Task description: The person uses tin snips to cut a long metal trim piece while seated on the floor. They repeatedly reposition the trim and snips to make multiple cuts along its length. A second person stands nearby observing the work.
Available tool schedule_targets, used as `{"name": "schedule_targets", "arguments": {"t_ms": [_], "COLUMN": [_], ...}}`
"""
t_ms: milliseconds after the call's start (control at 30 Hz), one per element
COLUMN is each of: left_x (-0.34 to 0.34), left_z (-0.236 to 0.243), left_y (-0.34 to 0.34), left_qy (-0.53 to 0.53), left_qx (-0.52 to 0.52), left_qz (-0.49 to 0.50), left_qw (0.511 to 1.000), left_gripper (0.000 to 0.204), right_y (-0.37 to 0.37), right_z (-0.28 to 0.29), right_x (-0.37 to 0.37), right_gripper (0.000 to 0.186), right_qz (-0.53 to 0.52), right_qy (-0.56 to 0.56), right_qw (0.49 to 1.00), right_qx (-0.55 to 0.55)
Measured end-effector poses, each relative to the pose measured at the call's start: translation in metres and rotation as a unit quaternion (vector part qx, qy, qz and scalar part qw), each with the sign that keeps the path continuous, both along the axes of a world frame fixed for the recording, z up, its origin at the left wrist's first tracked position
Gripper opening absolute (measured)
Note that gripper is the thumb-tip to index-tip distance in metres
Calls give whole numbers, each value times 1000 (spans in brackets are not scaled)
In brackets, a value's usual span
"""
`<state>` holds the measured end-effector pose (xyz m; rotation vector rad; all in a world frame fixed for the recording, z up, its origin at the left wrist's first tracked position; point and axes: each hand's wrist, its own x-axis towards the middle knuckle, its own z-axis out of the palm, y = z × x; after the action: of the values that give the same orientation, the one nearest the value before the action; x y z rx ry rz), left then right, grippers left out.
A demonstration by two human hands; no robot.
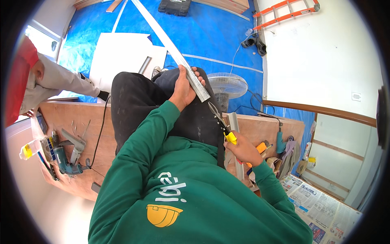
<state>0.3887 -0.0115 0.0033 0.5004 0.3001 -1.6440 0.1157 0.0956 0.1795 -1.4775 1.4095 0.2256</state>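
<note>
Left hand (185, 90) wrapped around channel (168, 44) near its lower end. Right hand (245, 149) closed on snips (223, 126), just beside that end. Fan (228, 84) right of channel.

The fan (227, 84) stands right of the channel (172, 51).
</note>
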Motion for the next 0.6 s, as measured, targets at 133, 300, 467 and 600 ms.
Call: {"name": "schedule_targets", "arguments": {"t_ms": [133,300,467,600], "left_x": [-2,0,-1,1], "left_z": [3,1,7,14], "left_y": [3,4,2,1], "left_qy": [-16,-2,-5,9], "left_qx": [19,17,12,2], "left_qz": [-2,10,9,6], "left_qw": [1000,1000,1000,1000], "left_gripper": [65,64,65,61], "right_y": [-4,-6,-11,-16], "right_z": [-4,-6,5,10], "right_x": [1,1,4,11], "right_gripper": [49,65,72,70], "right_qz": [-6,-9,-18,-15], "right_qy": [22,31,19,23], "right_qw": [1000,999,999,999], "right_qx": [12,27,42,30]}}
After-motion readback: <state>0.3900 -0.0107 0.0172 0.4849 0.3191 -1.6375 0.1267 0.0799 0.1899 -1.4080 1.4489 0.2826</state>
